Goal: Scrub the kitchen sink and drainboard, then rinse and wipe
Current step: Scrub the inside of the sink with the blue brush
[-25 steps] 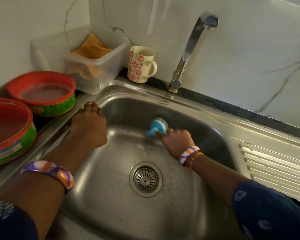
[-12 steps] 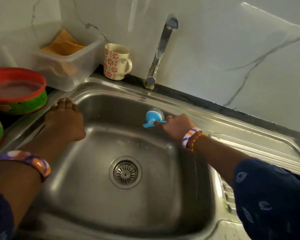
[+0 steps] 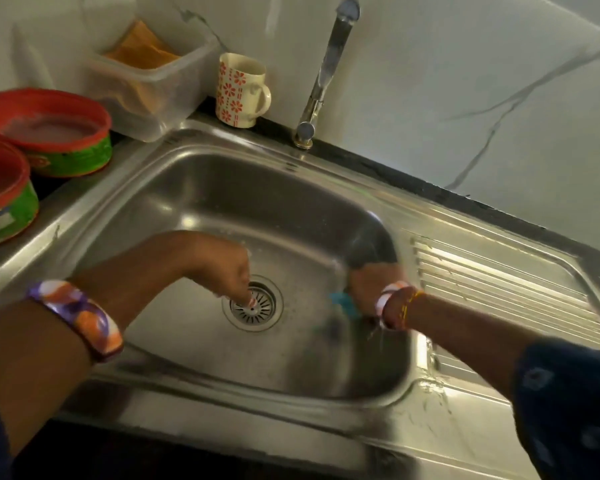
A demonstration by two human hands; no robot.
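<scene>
Hazard at the sink (image 3: pixel 201 174): your right hand (image 3: pixel 371 282), fingers wrapped round the blurred blue scrubber (image 3: pixel 342 303) against the basin's right wall, may slip on wet steel, while your left hand's (image 3: pixel 222 261) curled fingers pinch at the drain strainer (image 3: pixel 257 306), risking a snag.

Left arm: reaches in from the lower left, forearm bare, a purple and orange bangle at the wrist.
Left hand (image 3: pixel 222 263): bent down at the wrist, fingers pointing downward, fingertips bunched together low.
Right arm: comes in from the lower right, dark patterned sleeve above the forearm, striped and thread bands at the wrist.
Right hand (image 3: pixel 373 284): blurred, knuckles up; grip unclear.
</scene>
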